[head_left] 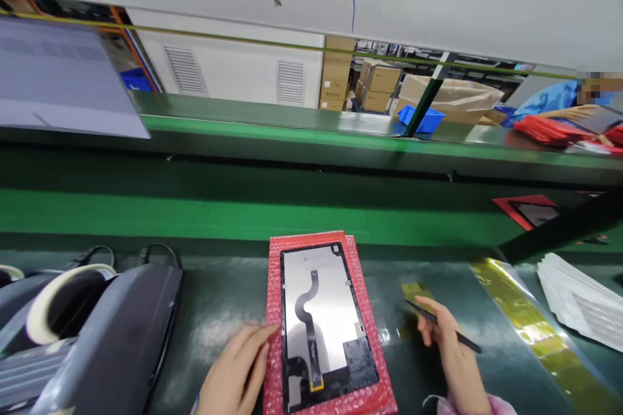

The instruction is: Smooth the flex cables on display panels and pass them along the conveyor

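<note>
Hands both low at the near edge of the dark green work surface (pixel 224 292). Left hand (pixel 236 369) lies flat, palm down, fingers extended and loose, gripping nothing; fingertips touch the left edge of the red bubble-wrap sheet (pixel 374 369). Right hand (pixel 445 337) sits right of the sheet, wrist bent inward, pinching one thin black stylus-like tool (pixel 440 324); tool tip points left toward a small yellow-green film piece (pixel 413 290) on the surface, contact unclear.

One rectangular display panel (pixel 318 324) lies back-side up on the red sheet, silver back, black border, one dark flex ribbon (pixel 306 318) curving down its middle. Sheet edges look doubled, so possibly two layers; cannot tell.

One long yellow-green film strip (pixel 530 331) runs diagonally on the right. One stack of white sheets (pixel 579 298) just beyond it. One grey tape dispenser (pixel 111 337) with a pale tape roll (pixel 53 298) at left.

Green conveyor belt (pixel 195 214) runs across behind, carrying one more red-wrapped panel (pixel 528 211) at right. Far right, another person in a blue sleeve (pixel 549 100) works beside a pile of red sheets (pixel 545 130).
</note>
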Demonstrator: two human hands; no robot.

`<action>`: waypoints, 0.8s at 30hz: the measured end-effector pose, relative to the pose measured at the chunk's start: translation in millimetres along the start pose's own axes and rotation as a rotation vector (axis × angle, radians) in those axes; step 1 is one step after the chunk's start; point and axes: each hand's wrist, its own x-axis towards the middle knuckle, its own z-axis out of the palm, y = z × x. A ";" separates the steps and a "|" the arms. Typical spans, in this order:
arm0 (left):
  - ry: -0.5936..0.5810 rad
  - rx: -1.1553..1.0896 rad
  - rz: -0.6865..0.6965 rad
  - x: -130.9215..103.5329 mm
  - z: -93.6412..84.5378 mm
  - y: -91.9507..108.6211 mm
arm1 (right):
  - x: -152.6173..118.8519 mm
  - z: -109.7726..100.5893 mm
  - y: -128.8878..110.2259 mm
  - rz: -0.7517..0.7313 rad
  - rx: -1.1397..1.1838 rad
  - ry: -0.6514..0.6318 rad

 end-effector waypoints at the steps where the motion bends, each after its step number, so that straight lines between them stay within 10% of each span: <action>1: -0.019 0.035 0.076 -0.1 1.6 2.4 | -0.4 0.3 1.1 0.006 0.005 0.027; 7: -0.262 0.087 0.414 1.3 16.3 14.3 | -6.4 8.2 4.4 0.039 -0.059 0.179; 24: -0.515 -0.098 0.385 8.2 19.3 2.1 | 2.5 -17.3 -2.4 0.133 -0.188 0.107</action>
